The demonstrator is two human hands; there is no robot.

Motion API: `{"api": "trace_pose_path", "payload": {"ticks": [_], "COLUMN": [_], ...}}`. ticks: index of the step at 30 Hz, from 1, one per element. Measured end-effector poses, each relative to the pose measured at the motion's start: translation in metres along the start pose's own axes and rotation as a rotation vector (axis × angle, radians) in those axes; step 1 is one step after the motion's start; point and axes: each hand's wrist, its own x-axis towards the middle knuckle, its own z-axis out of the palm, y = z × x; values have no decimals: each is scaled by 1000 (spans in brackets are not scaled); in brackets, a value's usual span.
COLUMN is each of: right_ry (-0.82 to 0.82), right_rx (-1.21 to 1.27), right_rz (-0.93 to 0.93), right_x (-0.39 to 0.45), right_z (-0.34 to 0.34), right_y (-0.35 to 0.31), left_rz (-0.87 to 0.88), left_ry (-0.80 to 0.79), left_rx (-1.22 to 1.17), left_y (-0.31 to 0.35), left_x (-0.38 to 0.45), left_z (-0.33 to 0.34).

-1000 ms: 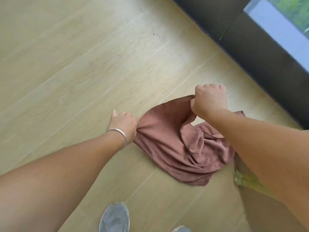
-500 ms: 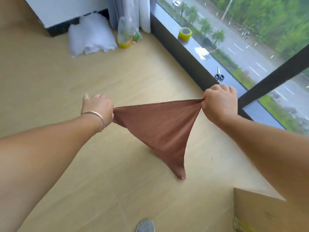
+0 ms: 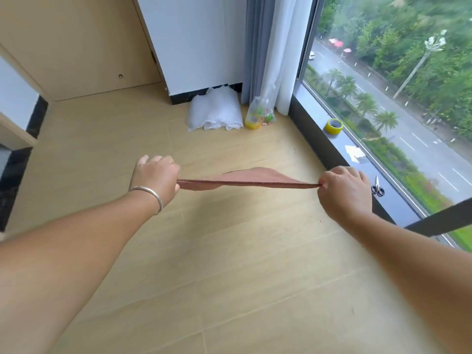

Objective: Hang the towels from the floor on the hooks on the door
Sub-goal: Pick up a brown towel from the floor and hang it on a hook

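two hands hold one reddish-brown towel (image 3: 245, 180) taut, clear of the floor (image 3: 229, 264). left hand (image 3: 155, 178) pinches its left end, right hand (image 3: 343, 189) pinches the right end, so the long axis runs side to side btwn them, both equally near. no door hooks in view; prob needs a turn to find them.

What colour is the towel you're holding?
The towel is plain reddish-brown, seen in the head view.
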Motion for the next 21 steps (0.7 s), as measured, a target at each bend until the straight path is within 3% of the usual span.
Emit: {"api": "trace_pose_path", "payload": {"ticks": [7,15,21], "right_ry": [-195,-590,-766], "right_rx": [-21,-237,-329], "right_rz": [-98,-222,-277], "right_x": [-99,-242,-306], "right_z": [101,254,312], "right_y": [25,72,82], "left_rz": [-70,-17,15], "left_ry": [-103,-500,-711], "left_rx": [-161,-170,-231], "left_y": [45,133,161], "left_x": [-110,-265,-333], "left_z": [111,277,341]}}
